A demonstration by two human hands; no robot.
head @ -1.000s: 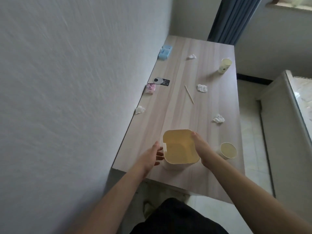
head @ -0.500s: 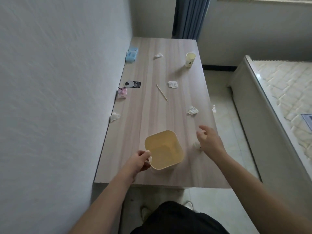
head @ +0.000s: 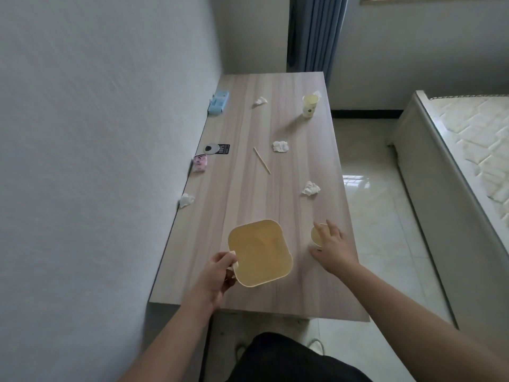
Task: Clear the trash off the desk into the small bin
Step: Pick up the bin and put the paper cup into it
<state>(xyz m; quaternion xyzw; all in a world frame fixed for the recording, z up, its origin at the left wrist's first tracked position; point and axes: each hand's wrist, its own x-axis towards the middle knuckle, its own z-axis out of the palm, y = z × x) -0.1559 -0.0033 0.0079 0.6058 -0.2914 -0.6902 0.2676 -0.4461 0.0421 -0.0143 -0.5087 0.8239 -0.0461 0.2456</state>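
Note:
A small yellow bin (head: 260, 252) stands near the front edge of the wooden desk (head: 239, 188). My left hand (head: 219, 272) grips the bin's handle at its left rim. My right hand (head: 332, 248) curls around a paper cup (head: 316, 235) just right of the bin, fingers and thumb on its sides. Crumpled tissues lie at the right (head: 310, 188), the middle (head: 280, 146), the back (head: 260, 101) and the left edge (head: 186, 200). A wooden stick (head: 262, 160) lies in the middle. A second paper cup (head: 310, 105) stands at the back right.
A blue tissue pack (head: 218, 102), a pink packet (head: 200, 163) and a black card (head: 217, 148) lie along the desk's left edge by the wall. A bed (head: 462, 172) stands to the right across tiled floor. A curtain (head: 311, 34) hangs behind the desk.
My right hand left the bin's rim and moved right onto the paper cup. My left hand closed on the bin's handle. The head turned, shifting the view.

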